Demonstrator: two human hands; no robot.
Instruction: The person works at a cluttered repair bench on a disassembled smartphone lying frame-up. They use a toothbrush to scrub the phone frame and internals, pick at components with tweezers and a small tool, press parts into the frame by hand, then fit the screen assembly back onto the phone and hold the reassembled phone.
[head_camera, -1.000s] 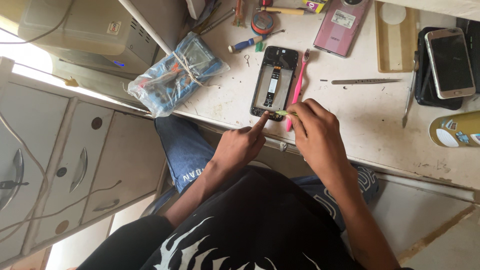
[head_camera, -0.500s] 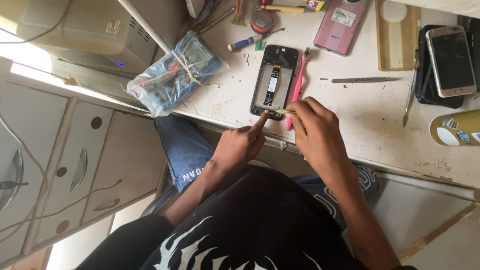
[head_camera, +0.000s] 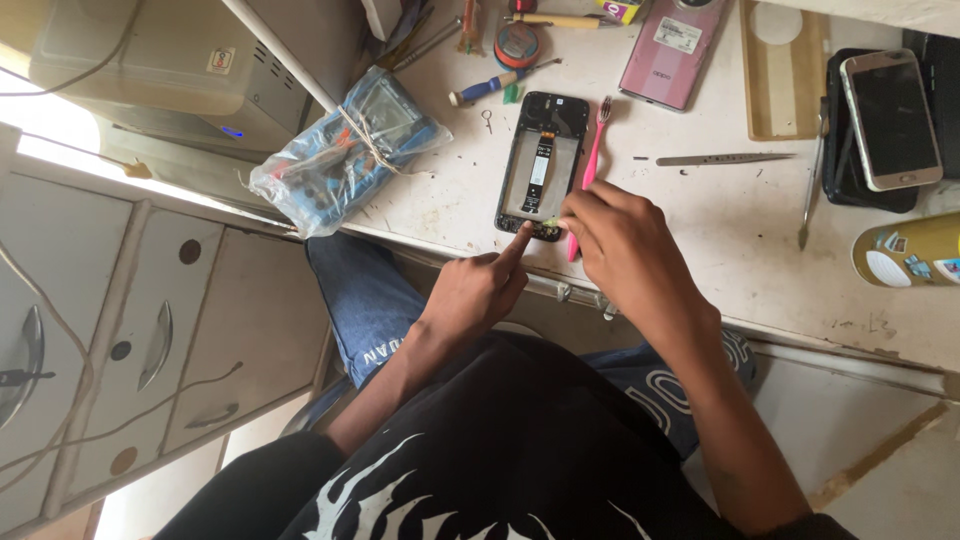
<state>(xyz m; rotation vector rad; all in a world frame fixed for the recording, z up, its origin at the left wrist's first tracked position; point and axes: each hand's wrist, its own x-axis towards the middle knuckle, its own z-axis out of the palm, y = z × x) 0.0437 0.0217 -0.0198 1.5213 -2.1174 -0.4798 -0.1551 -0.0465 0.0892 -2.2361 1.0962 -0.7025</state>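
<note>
Two hands meet at the near end of an opened phone (head_camera: 540, 165) on the white worktable (head_camera: 700, 230). Our left hand (head_camera: 480, 290) has its forefinger stretched out, the tip pressing on the phone's bottom edge, while the other fingers curl in. Our right hand (head_camera: 620, 235) is bunched, fingertips pinching a small yellowish-green bit right at that same edge (too tiny for us to say what it is).

The phone lies back-off, its inner frame showing, close to the table's front edge. Just beside it on the right lies a pink toothbrush (head_camera: 590, 160), its handle partly hidden under our right hand. Farther right we see metal tweezers (head_camera: 725, 158) and a second thin tool (head_camera: 812, 190), then a pale-framed phone (head_camera: 890, 115) resting on a dark case. A yellow can (head_camera: 910, 250) lies at the far right.

Behind the opened phone we find a pink phone back (head_camera: 670, 50), a blue-handled screwdriver (head_camera: 495, 85) and a round tape roll (head_camera: 517, 42). To the left a plastic bag (head_camera: 345, 150) of parts overhangs the table edge, above grey drawers (head_camera: 130, 330).
</note>
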